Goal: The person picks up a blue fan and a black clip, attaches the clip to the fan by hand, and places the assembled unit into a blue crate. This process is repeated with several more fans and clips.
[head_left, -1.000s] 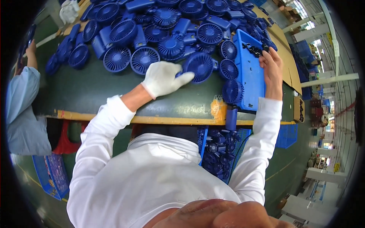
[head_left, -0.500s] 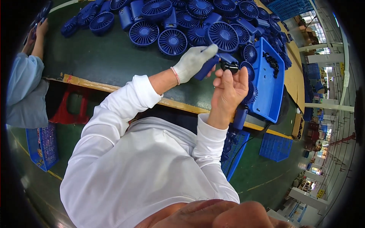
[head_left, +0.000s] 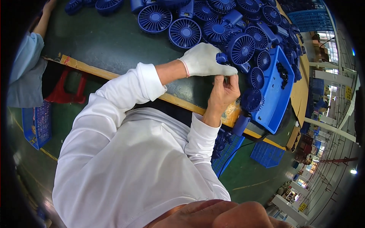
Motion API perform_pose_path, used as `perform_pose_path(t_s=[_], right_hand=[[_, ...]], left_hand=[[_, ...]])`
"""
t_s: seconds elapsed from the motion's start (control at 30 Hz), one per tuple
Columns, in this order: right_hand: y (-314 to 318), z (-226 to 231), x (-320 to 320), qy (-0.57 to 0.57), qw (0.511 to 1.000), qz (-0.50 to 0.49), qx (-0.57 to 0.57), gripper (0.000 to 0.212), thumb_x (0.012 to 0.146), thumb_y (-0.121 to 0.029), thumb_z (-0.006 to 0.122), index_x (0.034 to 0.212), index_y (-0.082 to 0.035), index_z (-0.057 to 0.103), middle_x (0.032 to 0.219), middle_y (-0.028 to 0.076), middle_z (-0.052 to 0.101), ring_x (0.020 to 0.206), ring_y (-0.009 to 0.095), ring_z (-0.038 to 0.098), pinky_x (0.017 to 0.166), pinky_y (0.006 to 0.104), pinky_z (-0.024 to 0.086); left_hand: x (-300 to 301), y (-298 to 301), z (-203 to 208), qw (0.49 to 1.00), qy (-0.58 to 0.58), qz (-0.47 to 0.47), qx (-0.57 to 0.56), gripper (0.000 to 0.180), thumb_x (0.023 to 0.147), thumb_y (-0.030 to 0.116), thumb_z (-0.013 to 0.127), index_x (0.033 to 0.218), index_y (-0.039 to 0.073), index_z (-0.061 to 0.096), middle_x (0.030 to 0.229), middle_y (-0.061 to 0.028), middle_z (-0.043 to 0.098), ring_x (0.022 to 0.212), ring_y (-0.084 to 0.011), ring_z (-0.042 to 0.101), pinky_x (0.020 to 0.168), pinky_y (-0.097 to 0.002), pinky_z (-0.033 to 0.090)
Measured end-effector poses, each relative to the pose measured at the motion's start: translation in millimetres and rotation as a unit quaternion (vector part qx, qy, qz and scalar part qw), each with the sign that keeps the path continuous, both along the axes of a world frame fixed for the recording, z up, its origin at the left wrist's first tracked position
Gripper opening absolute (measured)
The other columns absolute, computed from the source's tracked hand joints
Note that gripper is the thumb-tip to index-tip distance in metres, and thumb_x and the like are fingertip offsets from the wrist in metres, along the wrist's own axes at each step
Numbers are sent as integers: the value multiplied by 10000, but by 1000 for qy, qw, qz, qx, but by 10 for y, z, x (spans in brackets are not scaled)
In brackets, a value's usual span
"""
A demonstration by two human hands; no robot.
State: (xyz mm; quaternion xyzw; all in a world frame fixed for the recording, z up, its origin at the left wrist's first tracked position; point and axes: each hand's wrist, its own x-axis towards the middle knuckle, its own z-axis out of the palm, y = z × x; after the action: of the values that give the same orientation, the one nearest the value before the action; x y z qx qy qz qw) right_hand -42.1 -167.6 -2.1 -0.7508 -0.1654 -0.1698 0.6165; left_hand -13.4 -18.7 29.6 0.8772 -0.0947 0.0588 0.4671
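My left hand (head_left: 205, 60), in a pale glove, is closed round a blue fan handle (head_left: 221, 57); only a short end of it shows past the fingers. Close below the gloved thumb, my bare right hand (head_left: 224, 93) has its thumb and fingertips pressed together. Whatever they pinch is hidden or too small to make out. Just beyond both hands lies a blue handheld fan (head_left: 241, 48), at the edge of a heap of similar fans (head_left: 216, 30).
A blue tray (head_left: 275, 97) with small black parts (head_left: 282, 74) stands right of my hands. One fan (head_left: 252, 100) rests by its near corner, at the wooden table edge (head_left: 178, 100). Another person's sleeve (head_left: 28, 57) is at far left. Blue crates (head_left: 266, 154) stand on the floor.
The left hand has turned, hiding most of the handle. The black piece near my right fingertips no longer shows, and those fingers have closed beside the left thumb. The whole view has shifted.
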Motion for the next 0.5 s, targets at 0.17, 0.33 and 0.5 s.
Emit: perform_pose_path(t_s=[0.17,0.33,0.5], right_hand=[[-199,8,72,179,944,95,261,215,940,-29,602,1120,82,640,1056,75,649,680,140,596,594,244,497],[-243,23,81,215,899,127,360,173,937,-53,623,1066,59,648,889,95,686,663,147,630,560,252,506],[-93,97,-26,233,898,58,368,105,930,-62,639,948,37,669,868,80,684,623,137,628,519,240,507]], left_hand=[[-19,-33,29,998,30,-18,-43,592,743,604,650,614,27,622,583,-138,608,552,-289,619,544,-362,490],[-54,-110,-48,999,-17,3,42,547,706,585,667,669,39,651,668,-159,649,638,-333,655,573,-393,509],[-75,-131,-64,995,-60,6,74,682,662,746,620,665,66,676,638,-130,650,626,-326,665,558,-402,518]])
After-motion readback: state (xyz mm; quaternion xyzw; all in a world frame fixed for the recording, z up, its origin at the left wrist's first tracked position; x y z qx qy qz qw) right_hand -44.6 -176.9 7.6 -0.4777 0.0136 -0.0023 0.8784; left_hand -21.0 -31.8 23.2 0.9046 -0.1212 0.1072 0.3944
